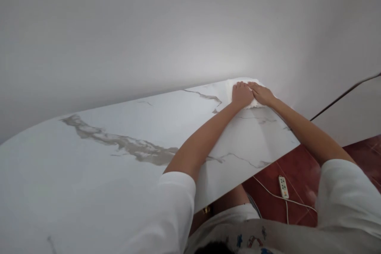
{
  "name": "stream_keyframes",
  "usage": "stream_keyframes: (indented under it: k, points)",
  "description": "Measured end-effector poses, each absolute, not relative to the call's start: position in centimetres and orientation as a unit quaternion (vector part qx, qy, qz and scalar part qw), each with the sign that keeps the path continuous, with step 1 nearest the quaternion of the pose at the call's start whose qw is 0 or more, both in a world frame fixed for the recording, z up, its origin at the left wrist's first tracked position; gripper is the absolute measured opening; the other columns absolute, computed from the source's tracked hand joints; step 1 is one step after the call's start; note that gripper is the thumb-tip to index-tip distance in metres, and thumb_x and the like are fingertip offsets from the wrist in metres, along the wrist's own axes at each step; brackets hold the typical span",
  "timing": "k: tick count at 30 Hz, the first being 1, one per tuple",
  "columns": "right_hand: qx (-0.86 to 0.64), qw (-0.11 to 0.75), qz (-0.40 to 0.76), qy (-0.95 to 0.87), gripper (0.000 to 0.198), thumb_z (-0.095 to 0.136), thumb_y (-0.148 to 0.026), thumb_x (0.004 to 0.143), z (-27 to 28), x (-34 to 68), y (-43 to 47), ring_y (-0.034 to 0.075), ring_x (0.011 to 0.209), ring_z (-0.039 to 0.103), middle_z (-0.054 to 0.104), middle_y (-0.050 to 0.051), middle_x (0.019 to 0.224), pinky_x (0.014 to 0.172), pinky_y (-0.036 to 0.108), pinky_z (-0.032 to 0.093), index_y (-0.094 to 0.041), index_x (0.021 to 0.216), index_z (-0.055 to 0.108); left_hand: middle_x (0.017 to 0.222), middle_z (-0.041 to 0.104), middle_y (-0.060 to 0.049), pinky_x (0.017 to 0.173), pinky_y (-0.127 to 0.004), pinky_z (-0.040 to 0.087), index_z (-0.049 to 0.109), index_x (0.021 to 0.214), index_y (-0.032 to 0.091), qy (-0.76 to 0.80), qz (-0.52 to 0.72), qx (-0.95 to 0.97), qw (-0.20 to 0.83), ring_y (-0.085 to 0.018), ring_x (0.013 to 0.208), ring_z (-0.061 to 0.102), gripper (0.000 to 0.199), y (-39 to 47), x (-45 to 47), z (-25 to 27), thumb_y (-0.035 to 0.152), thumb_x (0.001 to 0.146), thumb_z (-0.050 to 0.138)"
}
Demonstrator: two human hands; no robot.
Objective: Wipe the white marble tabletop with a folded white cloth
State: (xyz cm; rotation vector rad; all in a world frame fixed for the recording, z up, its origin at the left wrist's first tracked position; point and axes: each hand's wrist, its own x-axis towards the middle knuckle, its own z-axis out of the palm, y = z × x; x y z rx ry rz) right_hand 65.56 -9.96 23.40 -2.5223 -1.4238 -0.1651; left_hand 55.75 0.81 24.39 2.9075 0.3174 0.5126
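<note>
A white cloth (229,90) lies bunched at the far right end of the white marble-patterned tabletop (119,190). Both arms reach out to it. My left hand (241,94) presses down on the cloth, its fingers bent over it. Just to the right, my right hand (262,93) also bears on the cloth, with its fingertips meeting the left hand. Parts of the cloth are covered by the hands, and the undersides of the fingers are hidden.
A pale wall (149,39) runs along the tabletop's far edge. On the red tiled floor (297,162) lies a white power strip (283,187) with a trailing cord. A dark cable (342,94) slants along the wall at right.
</note>
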Motion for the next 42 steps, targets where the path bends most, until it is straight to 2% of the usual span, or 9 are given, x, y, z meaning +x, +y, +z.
stream_keyframes:
  k: [4, 9, 13, 18, 25, 31, 36, 39, 42]
  points:
    - [-0.857, 0.121, -0.044, -0.500, 0.052, 0.025, -0.028, 0.095, 23.3, 68.8, -6.7, 0.020, 0.141, 0.032, 0.038, 0.002, 0.152, 0.116, 0.041, 0.029, -0.018, 0.144, 0.041, 0.132, 0.054, -0.018, 0.105, -0.040, 0.031, 0.054, 0.126, 0.004, 0.146, 0.181, 0.970, 0.075, -0.029, 0.123, 0.045, 0.043, 3.2, 58.5, 24.2, 0.023, 0.094, 0.033]
    - [-0.860, 0.134, -0.054, -0.490, 0.052, 0.025, -0.026, 0.095, 23.1, 72.6, -5.9, 0.020, 0.139, 0.037, 0.041, 0.005, 0.150, 0.114, 0.041, 0.032, -0.016, 0.142, 0.043, 0.127, 0.058, -0.017, 0.102, -0.040, 0.033, 0.057, 0.121, 0.008, 0.141, 0.188, 0.969, 0.076, -0.028, 0.120, 0.048, 0.039, 3.8, 62.6, 24.1, 0.024, 0.094, 0.033]
    - [-0.873, 0.139, -0.065, -0.463, 0.052, 0.024, -0.029, 0.096, 22.8, 74.3, -8.2, 0.021, 0.135, 0.043, 0.044, 0.007, 0.148, 0.112, 0.041, 0.035, -0.015, 0.142, 0.044, 0.126, 0.058, -0.017, 0.102, -0.040, 0.033, 0.058, 0.118, 0.008, 0.103, 0.187, 0.974, 0.080, -0.028, 0.119, 0.048, 0.038, 2.4, 64.6, 24.1, 0.023, 0.094, 0.033]
    - [-0.873, 0.145, -0.067, -0.462, 0.054, 0.024, -0.034, 0.096, 21.7, 73.9, -14.3, 0.022, 0.137, 0.039, 0.043, 0.007, 0.149, 0.114, 0.044, 0.032, -0.015, 0.144, 0.041, 0.126, 0.057, -0.017, 0.102, -0.040, 0.032, 0.056, 0.120, 0.007, 0.051, 0.204, 0.973, 0.090, -0.028, 0.120, 0.047, 0.037, -2.1, 63.8, 23.7, 0.023, 0.094, 0.036]
    - [-0.878, 0.125, -0.089, -0.453, 0.058, 0.021, -0.032, 0.094, 21.3, 67.4, -24.9, 0.023, 0.140, 0.034, 0.040, 0.013, 0.150, 0.116, 0.044, 0.029, -0.009, 0.144, 0.039, 0.125, 0.058, -0.020, 0.102, -0.039, 0.032, 0.057, 0.121, 0.000, -0.029, 0.210, 0.971, 0.114, -0.030, 0.119, 0.045, 0.041, -10.5, 57.5, 24.0, 0.024, 0.094, 0.040]
    - [-0.882, 0.099, -0.128, -0.443, 0.057, 0.023, -0.028, 0.092, 21.5, 60.3, -29.1, 0.024, 0.142, 0.029, 0.037, 0.010, 0.152, 0.114, 0.049, 0.031, -0.014, 0.145, 0.037, 0.136, 0.053, -0.020, 0.107, -0.038, 0.031, 0.052, 0.131, -0.002, -0.023, 0.199, 0.972, 0.120, -0.030, 0.126, 0.043, 0.048, -14.8, 51.6, 24.2, 0.029, 0.095, 0.042]
    - [-0.874, 0.079, -0.148, -0.456, 0.056, 0.025, -0.022, 0.091, 21.7, 53.8, -27.7, 0.026, 0.141, 0.031, 0.042, 0.012, 0.149, 0.111, 0.050, 0.036, -0.012, 0.144, 0.039, 0.144, 0.045, -0.018, 0.111, -0.038, 0.029, 0.046, 0.137, 0.000, 0.019, 0.182, 0.978, 0.104, -0.029, 0.133, 0.039, 0.051, -14.5, 45.1, 24.2, 0.030, 0.096, 0.039]
    - [-0.852, 0.076, -0.147, -0.496, 0.055, 0.028, -0.021, 0.091, 21.9, 49.1, -24.7, 0.026, 0.139, 0.035, 0.045, 0.011, 0.147, 0.110, 0.049, 0.038, -0.015, 0.145, 0.039, 0.148, 0.041, -0.018, 0.114, -0.041, 0.026, 0.041, 0.140, -0.001, 0.064, 0.160, 0.981, 0.090, -0.029, 0.137, 0.035, 0.053, -12.4, 39.7, 24.2, 0.029, 0.096, 0.036]
    - [-0.818, 0.082, -0.149, -0.549, 0.054, 0.029, -0.022, 0.092, 22.1, 43.9, -20.6, 0.026, 0.138, 0.037, 0.045, 0.013, 0.146, 0.110, 0.047, 0.038, -0.011, 0.143, 0.041, 0.148, 0.042, -0.018, 0.115, -0.040, 0.025, 0.041, 0.140, 0.000, 0.114, 0.164, 0.977, 0.070, -0.028, 0.138, 0.035, 0.053, -9.4, 33.4, 24.2, 0.027, 0.096, 0.034]
